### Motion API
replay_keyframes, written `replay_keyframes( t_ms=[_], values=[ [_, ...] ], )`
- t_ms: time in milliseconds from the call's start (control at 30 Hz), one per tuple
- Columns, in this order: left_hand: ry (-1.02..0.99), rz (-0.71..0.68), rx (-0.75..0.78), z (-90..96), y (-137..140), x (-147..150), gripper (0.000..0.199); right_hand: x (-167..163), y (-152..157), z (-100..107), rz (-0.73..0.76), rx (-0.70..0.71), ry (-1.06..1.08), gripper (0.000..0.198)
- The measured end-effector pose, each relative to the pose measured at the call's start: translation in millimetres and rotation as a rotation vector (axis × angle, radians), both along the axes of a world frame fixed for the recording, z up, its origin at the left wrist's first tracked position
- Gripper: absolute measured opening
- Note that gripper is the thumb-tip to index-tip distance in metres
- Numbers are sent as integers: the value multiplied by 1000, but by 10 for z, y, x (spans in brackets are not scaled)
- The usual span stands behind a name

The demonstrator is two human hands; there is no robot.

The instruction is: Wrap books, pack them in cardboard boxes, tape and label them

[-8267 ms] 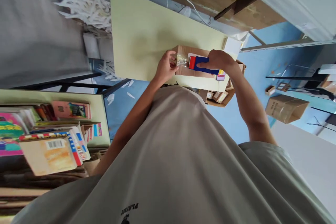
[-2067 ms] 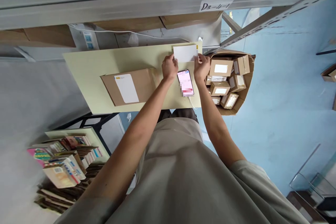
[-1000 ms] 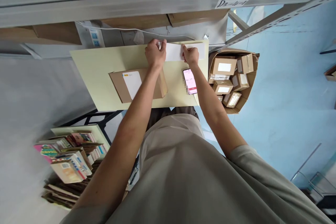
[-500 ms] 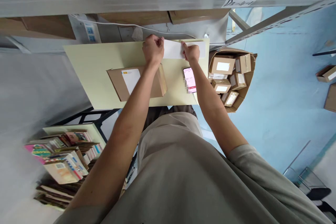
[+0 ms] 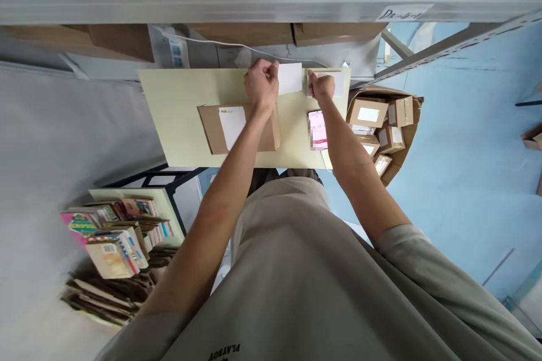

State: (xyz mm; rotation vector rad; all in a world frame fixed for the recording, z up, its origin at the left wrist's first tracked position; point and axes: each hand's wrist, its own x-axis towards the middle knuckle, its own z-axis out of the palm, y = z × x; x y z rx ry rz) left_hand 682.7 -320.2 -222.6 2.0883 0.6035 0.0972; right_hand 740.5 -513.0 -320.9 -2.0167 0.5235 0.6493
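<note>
Between the fingertips of my left hand (image 5: 261,86), closed in a pinch, is a white label (image 5: 290,78) that sticks out to the right. My right hand (image 5: 323,87) is closed, its thumb at the left end of other white labels (image 5: 339,80) near the table's back right corner. A narrow gap of tabletop shows between the two white pieces. Under my left forearm lies a flat cardboard box (image 5: 265,136) with a white label on its top, partly hidden by the arm. A phone (image 5: 317,128) with a lit pink screen lies below my right hand, partly covered by the forearm.
The pale yellow table (image 5: 169,124) stands against a grey metal shelf (image 5: 271,8). A white cable (image 5: 237,44) runs behind it. To the right, a large carton (image 5: 402,161) holds several small labelled boxes. Books and folded cardboard (image 5: 105,293) are at the lower left.
The white strip that ran between my hands is now parted, with a gap in it. My hands are slightly farther apart. The whole view has shifted a little.
</note>
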Motion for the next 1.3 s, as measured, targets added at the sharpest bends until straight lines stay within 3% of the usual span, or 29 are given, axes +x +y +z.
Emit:
replay_keyframes(
  t_ms=[200, 333, 433, 533, 733, 900, 1033, 1300],
  values=[
    [-51, -35, -68, 931, 147, -731, 53, 64, -6, 213, 8, -38, 36, 69],
    [-63, -4, -72, 1333, 146, -1371, 51, -71, -13, 642, 70, 210, 60, 72],
    [-70, -21, -67, 1433, 126, -1725, 44, -453, -68, 1123, 181, 492, 53, 77],
    [-61, -84, -106, 1458, 75, -1949, 45, -915, -156, 1596, 266, 671, 45, 84],
    [-102, -64, -365, 1607, -27, -2135, 62, -1364, -303, 2156, 225, 671, -111, 73],
    [-78, -95, -567, 1842, -11, -2152, 38, -1413, -420, 2397, 272, 614, -268, 64],
    [-64, -124, -557, 1940, -23, -2125, 26, -1445, -471, 2470, 324, 597, -344, 62],
    [-108, -177, -518, 1937, 38, -2131, 26, -1524, -490, 2467, 346, 578, -406, 61]
  ],
)
